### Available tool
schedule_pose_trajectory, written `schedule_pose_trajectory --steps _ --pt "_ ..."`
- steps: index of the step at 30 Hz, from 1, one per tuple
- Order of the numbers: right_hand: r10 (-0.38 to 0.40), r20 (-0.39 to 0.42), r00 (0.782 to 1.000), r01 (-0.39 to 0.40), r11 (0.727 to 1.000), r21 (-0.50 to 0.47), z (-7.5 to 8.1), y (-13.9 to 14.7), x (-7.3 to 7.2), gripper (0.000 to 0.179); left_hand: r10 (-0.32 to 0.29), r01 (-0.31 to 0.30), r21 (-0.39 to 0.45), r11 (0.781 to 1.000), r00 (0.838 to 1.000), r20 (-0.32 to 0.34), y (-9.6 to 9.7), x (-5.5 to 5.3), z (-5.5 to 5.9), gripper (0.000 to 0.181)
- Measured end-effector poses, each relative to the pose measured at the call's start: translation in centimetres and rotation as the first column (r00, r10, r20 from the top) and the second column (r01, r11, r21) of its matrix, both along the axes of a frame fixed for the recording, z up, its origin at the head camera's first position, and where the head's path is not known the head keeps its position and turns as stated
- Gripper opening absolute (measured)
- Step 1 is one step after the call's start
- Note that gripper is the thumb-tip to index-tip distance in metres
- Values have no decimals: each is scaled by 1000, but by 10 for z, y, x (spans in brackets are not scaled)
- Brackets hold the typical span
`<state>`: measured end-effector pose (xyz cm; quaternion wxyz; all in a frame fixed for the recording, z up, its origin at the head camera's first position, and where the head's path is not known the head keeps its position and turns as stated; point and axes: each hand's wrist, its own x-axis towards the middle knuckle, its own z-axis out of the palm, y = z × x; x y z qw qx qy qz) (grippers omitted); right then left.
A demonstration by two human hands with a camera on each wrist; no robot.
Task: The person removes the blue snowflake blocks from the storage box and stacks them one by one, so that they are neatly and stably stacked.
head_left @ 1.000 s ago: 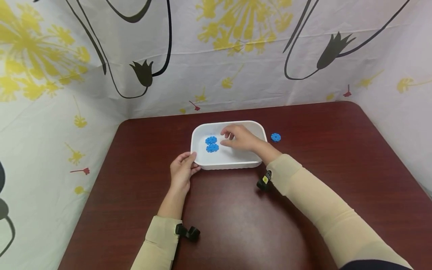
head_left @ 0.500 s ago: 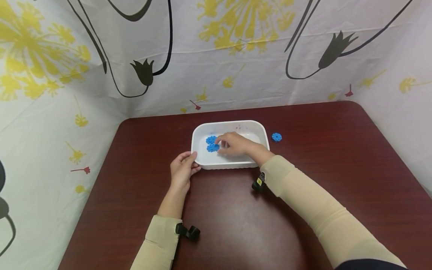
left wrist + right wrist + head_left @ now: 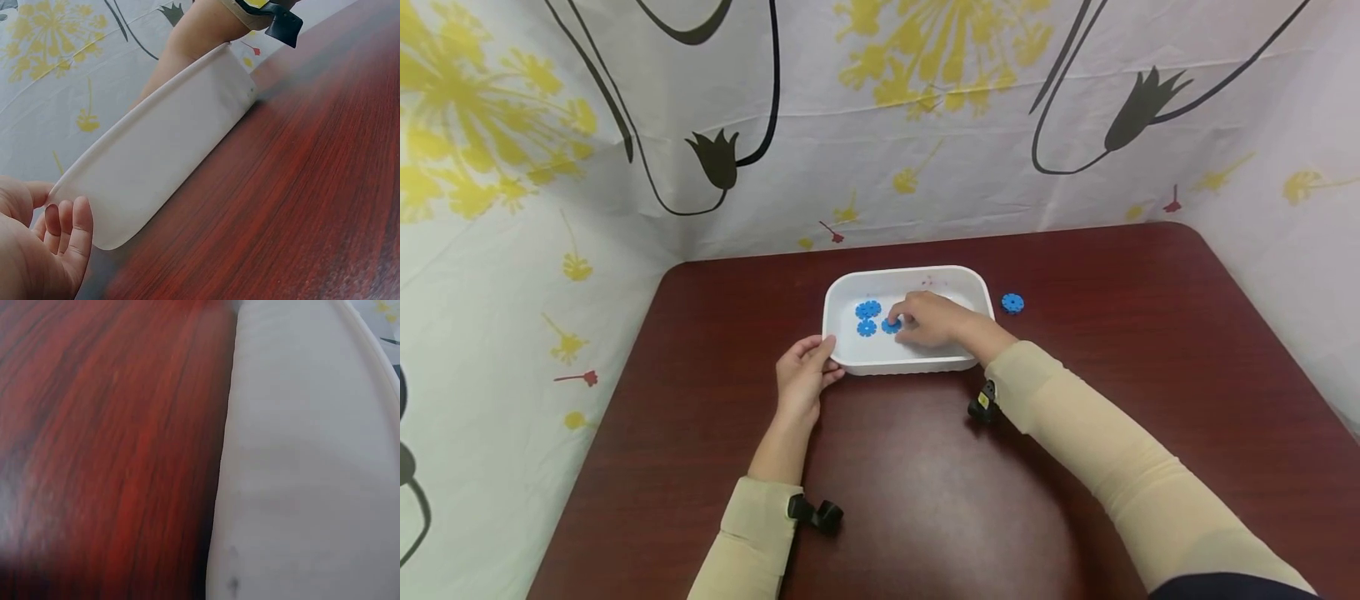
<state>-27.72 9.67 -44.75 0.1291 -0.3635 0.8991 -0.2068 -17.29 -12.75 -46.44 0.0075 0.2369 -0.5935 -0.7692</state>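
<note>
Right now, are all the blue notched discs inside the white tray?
No, the head view shows a blue notched disc lying on the reddish-brown table, outside the white tray at its right end.

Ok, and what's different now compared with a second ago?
The right hand reached left to the blue discs in the white tray, then drew back right, now pinching one disc apart from the rest. The left hand still grips the tray's near left corner; the blue piece on the table stays right of the tray.
</note>
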Motion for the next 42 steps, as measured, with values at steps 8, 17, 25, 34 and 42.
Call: schedule_pose_trajectory --steps 8,17,25,34,42 --pt "-93 -15 996 93 995 27 -6 5 -4 34 8 -8 3 1000 1000 4 0 0 0 26" --pt "-111 71 991 111 994 13 -7 4 -4 31 7 -7 10 1000 1000 3 1 2 0 26" --pt "-165 94 982 171 984 -51 -7 8 -7 37 6 -6 14 1000 1000 0 0 1 0 25" --pt "-141 60 988 143 989 -34 -7 10 -8 37 3 -3 4 1000 1000 3 1 1 -1 27" --pt "-154 29 988 156 982 -104 -1 13 -8 39 5 -5 9 1000 1000 2 1 1 -1 27"
